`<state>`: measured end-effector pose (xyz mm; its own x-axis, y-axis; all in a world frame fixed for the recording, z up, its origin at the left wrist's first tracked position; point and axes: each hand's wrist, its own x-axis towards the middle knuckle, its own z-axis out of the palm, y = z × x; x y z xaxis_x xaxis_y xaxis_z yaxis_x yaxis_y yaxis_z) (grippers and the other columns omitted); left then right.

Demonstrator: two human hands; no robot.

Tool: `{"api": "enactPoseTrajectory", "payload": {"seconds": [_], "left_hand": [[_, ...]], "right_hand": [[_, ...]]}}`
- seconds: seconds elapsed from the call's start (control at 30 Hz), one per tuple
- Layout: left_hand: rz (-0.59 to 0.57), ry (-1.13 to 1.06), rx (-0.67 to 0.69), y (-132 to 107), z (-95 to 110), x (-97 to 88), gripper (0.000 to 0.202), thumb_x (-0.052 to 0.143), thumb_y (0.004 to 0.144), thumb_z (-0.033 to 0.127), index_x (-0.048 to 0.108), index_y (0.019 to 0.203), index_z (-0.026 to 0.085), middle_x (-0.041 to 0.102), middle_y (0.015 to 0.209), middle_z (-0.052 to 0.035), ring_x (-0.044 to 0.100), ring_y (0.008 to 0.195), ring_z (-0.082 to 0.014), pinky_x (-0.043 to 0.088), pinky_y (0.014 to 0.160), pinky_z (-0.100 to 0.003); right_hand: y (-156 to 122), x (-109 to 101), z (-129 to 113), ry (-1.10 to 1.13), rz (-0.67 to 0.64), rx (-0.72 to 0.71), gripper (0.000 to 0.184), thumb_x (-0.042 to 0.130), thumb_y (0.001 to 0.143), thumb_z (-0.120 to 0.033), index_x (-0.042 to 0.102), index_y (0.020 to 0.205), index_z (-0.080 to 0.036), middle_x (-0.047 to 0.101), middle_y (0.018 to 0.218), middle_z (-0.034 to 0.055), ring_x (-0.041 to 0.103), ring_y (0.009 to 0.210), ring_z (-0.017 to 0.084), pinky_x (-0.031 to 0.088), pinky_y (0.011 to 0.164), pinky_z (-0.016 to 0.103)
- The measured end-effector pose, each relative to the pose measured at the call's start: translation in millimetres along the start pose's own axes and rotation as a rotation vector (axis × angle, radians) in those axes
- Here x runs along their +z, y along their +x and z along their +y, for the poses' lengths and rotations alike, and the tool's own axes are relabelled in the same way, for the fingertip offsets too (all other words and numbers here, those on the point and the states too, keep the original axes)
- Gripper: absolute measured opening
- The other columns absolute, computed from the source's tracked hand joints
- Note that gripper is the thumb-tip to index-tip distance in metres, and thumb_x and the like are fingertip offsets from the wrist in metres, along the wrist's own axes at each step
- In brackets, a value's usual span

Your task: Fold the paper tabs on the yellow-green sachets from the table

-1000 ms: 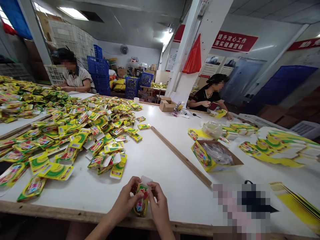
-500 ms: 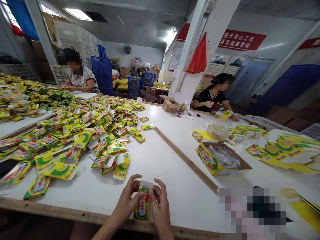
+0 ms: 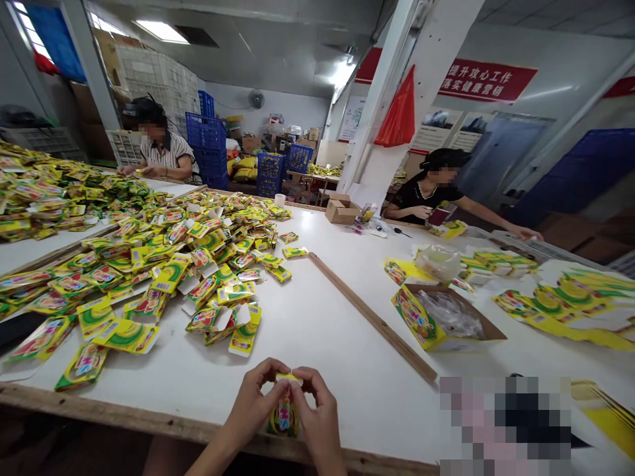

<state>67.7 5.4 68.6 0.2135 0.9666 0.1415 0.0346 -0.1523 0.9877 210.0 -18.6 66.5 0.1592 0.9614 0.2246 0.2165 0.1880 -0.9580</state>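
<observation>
A small yellow and green crayon box (image 3: 284,416) stands at the table's front edge, its printed face toward me. My left hand (image 3: 260,400) grips its upper left side, thumb on the front and fingers at the top flap. From the other side my right hand (image 3: 313,406) holds it the same way, its thumb near the left one. The flap at the top is folded over between my fingertips. Left of my hands, a large heap of similar small boxes (image 3: 169,271) spreads across the table, several with open end flaps.
A wooden strip (image 3: 372,317) lies slantwise on the white table (image 3: 317,317). Right of it stand an open carton (image 3: 446,320) with clear plastic inside and flat yellow printed sheets (image 3: 565,304). One person (image 3: 166,149) sits at the far left, another (image 3: 436,188) at the far right.
My fingers have come together over the box top, and its raised white flap is now folded down. The person at right has stretched an arm out to the right.
</observation>
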Motion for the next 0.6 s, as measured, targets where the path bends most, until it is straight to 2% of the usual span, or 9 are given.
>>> {"api": "enactPoseTrajectory", "payload": {"seconds": [0.3, 0.5, 0.6], "left_hand": [[0.075, -0.038, -0.041, 6, 0, 7.4, 0.015, 0.059, 0.085, 0.031, 0.064, 0.081, 0.017, 0.063, 0.074, -0.0021, 0.058, 0.070, -0.0167, 0.047, 0.066, -0.024], [0.037, -0.124, -0.093, 1, -4, 3.8, 0.020, 0.061, 0.084, 0.035, 0.066, 0.091, 0.017, 0.063, 0.073, -0.0015, 0.057, 0.068, -0.0152, 0.045, 0.065, -0.023], [0.042, -0.129, -0.115, 4, -3, 3.2, 0.017, 0.061, 0.083, 0.032, 0.066, 0.086, 0.016, 0.063, 0.072, -0.0011, 0.056, 0.066, -0.0143, 0.044, 0.063, -0.022]], "right_hand": [[13, 0, -5, -0.028, -0.010, 0.062, 0.019, 0.059, 0.085, -0.037, 0.063, 0.079, -0.019, 0.065, 0.071, 0.0017, 0.059, 0.067, 0.017, 0.048, 0.063, 0.024], [3, -2, 2, 0.064, -0.056, 0.076, 0.020, 0.057, 0.087, -0.039, 0.063, 0.090, -0.020, 0.066, 0.083, 0.0031, 0.063, 0.079, 0.019, 0.050, 0.072, 0.026], [0, -1, 8, 0.102, -0.060, 0.079, 0.020, 0.058, 0.087, -0.039, 0.063, 0.092, -0.020, 0.066, 0.086, 0.0034, 0.064, 0.082, 0.019, 0.050, 0.074, 0.027]]}}
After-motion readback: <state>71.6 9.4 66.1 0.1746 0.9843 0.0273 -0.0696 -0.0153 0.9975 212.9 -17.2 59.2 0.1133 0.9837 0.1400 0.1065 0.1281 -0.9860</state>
